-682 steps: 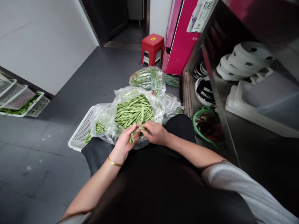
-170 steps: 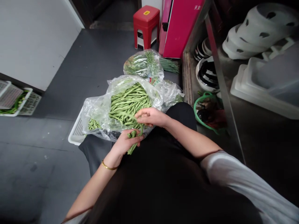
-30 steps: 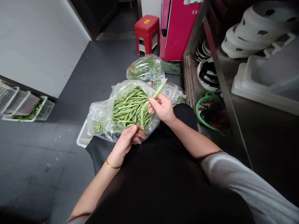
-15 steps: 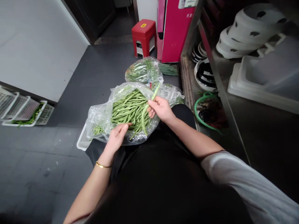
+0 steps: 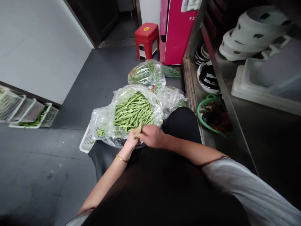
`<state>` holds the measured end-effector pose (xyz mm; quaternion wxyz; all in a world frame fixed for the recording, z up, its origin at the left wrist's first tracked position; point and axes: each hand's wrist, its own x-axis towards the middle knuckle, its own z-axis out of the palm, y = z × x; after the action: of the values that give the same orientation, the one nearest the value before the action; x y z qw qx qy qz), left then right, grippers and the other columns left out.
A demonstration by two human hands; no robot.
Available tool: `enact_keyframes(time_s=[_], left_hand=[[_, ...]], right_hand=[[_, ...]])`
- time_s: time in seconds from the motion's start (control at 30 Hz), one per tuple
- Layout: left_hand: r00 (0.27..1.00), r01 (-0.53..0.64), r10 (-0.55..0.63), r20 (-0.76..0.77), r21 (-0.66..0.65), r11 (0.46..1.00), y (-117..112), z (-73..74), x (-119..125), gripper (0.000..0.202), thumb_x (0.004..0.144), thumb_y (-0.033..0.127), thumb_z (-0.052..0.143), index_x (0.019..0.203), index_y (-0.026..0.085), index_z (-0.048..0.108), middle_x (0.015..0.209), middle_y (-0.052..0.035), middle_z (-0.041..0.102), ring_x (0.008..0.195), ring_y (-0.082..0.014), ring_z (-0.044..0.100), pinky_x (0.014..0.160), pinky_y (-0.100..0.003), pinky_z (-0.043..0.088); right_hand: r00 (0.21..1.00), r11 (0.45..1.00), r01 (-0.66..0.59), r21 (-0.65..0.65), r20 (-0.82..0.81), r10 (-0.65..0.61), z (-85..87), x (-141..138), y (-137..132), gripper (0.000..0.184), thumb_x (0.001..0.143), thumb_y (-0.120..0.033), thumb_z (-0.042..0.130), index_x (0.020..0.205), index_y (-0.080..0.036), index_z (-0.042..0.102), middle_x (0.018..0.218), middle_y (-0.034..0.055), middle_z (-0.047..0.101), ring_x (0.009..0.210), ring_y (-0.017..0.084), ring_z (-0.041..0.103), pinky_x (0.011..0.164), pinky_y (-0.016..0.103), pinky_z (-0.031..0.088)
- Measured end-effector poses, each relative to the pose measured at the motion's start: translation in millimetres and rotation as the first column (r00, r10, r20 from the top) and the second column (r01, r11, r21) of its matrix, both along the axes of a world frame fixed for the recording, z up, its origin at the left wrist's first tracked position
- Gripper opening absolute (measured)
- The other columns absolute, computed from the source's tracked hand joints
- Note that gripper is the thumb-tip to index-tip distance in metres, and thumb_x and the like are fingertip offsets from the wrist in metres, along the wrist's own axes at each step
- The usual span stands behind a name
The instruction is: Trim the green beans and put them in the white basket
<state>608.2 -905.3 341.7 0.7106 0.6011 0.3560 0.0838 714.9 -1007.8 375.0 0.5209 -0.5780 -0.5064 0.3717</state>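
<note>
A clear plastic bag (image 5: 103,117) full of long green beans (image 5: 133,111) lies open on my lap over a white slotted basket (image 5: 87,142). My right hand (image 5: 151,136) is closed at the bag's near edge, pinching one green bean (image 5: 139,128) that sticks up from its fingers. My left hand (image 5: 130,144), with a gold bracelet (image 5: 121,158) on the wrist, sits just under and behind the right one, touching the same bean; its fingers are mostly hidden.
Further bags of greens (image 5: 145,73) lie on the floor beyond. A red stool (image 5: 147,34) and a pink cabinet (image 5: 177,34) stand at the back. White baskets (image 5: 28,110) sit at the left. Right: steel shelves with plates (image 5: 208,75), white trays (image 5: 265,81), a green-rimmed bowl (image 5: 207,114).
My right hand has come down from the bag's far side to its near edge with the bean. My left hand has moved right to meet it.
</note>
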Motion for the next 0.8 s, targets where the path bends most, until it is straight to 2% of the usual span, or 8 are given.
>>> enact_keyframes(time_s=[0.17,0.27,0.37,0.47,0.53,0.57,0.7,0.8], left_hand=[[0.988,0.150,-0.137,0.066,-0.268,0.952,0,21.6,-5,0.033,0.078,0.047,0.058,0.082,0.015,0.053,0.059,0.0014,0.050,0.035,-0.0022,0.026,0.032,-0.015,0.014],[0.976,0.208,-0.216,0.000,-0.276,0.938,-4,27.6,-9,0.028,0.073,0.036,0.066,0.088,0.018,0.052,0.050,0.0085,0.039,0.033,-0.0017,0.019,0.032,-0.015,0.011],[0.885,0.445,-0.459,-0.083,-0.143,0.884,-6,32.1,-18,0.020,0.075,0.033,0.063,0.087,0.017,0.057,0.049,0.0077,0.038,0.036,-0.0049,0.029,0.035,-0.017,0.022],[0.679,0.734,-0.729,-0.087,0.055,0.677,-3,42.1,-30,0.011,0.074,0.025,0.062,0.081,0.017,0.062,0.066,0.0004,0.055,0.060,-0.0115,0.051,0.055,-0.022,0.040],[0.700,0.714,-0.709,-0.085,0.112,0.691,1,48.0,-35,0.008,0.073,0.023,0.061,0.078,0.017,0.061,0.070,0.0004,0.055,0.064,-0.0122,0.051,0.058,-0.022,0.042],[0.767,0.641,-0.638,-0.068,0.096,0.761,2,49.3,-37,0.007,0.074,0.023,0.060,0.077,0.017,0.058,0.068,0.0013,0.053,0.059,-0.0108,0.049,0.054,-0.021,0.040],[0.983,0.122,-0.102,0.154,-0.125,0.985,-3,43.0,-35,0.020,0.074,0.031,0.061,0.074,0.019,0.046,0.057,0.0062,0.040,0.042,-0.0059,0.035,0.038,-0.017,0.028],[0.974,-0.130,0.150,0.169,-0.127,0.983,-10,33.2,-28,0.025,0.074,0.037,0.065,0.076,0.019,0.047,0.052,0.0088,0.034,0.038,-0.0041,0.027,0.036,-0.016,0.022]], right_hand=[[0.955,0.967,0.020,-0.252,-0.283,-0.093,-20.5,25,18,0.028,0.085,-0.039,0.047,0.077,-0.013,0.054,0.060,0.0022,0.062,0.046,0.010,0.055,0.047,0.022,0.045],[0.993,0.961,0.110,-0.253,0.059,-0.098,-21.2,33,15,0.024,0.082,-0.032,0.053,0.067,-0.013,0.054,0.060,0.0009,0.060,0.050,0.008,0.053,0.051,0.019,0.039],[0.889,0.945,-0.164,-0.282,0.372,0.266,-6.9,36,2,0.021,0.078,-0.024,0.057,0.060,-0.013,0.054,0.057,-0.0004,0.057,0.054,0.007,0.049,0.052,0.019,0.032],[0.660,0.624,-0.680,-0.386,0.051,0.750,7.3,36,-13,0.018,0.077,-0.027,0.060,0.065,-0.014,0.055,0.049,-0.0055,0.049,0.044,0.006,0.046,0.047,0.019,0.031],[0.536,0.461,-0.838,-0.292,-0.284,0.795,8.5,34,-17,0.020,0.078,-0.033,0.058,0.071,-0.014,0.055,0.046,-0.0073,0.047,0.039,0.007,0.047,0.045,0.018,0.035],[0.543,0.490,-0.840,-0.235,-0.396,0.740,6.1,31,-17,0.022,0.080,-0.035,0.056,0.074,-0.014,0.054,0.045,-0.0075,0.048,0.038,0.008,0.048,0.044,0.018,0.037],[0.831,0.869,-0.439,-0.227,-0.471,0.297,-11.9,11,-6,0.022,0.084,-0.036,0.049,0.075,-0.015,0.051,0.040,-0.0077,0.049,0.034,0.009,0.048,0.040,0.019,0.039],[0.928,0.906,-0.289,-0.310,-0.322,0.186,-19.2,-6,3,0.021,0.085,-0.032,0.048,0.071,-0.016,0.049,0.040,-0.0079,0.048,0.034,0.009,0.048,0.039,0.018,0.038]])
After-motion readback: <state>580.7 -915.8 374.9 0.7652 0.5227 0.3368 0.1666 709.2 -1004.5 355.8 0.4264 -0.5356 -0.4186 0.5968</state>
